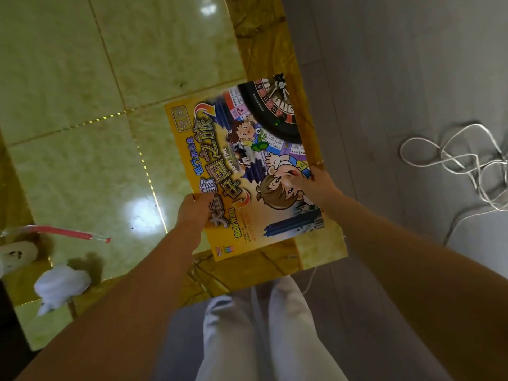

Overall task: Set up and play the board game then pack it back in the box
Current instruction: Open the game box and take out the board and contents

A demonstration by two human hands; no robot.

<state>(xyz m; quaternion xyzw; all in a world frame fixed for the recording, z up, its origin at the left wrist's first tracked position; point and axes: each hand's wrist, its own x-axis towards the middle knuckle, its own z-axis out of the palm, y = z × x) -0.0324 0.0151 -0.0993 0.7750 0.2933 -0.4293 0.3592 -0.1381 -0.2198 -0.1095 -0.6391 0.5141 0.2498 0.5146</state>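
Game box [233, 149] face-up over tiled floor [82, 78]. My left hand [192, 213] grips its near-left edge; right hand [313, 185] grips the right edge.

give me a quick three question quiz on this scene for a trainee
1. True or false: the left hand and the right hand both hold the game box.
2. What lies on the grey floor to the right of the box? A) white cable B) scissors C) cup
3. Fill in: the box's picture side faces ___.

Key: 1 true; 2 A; 3 up, towards the camera.
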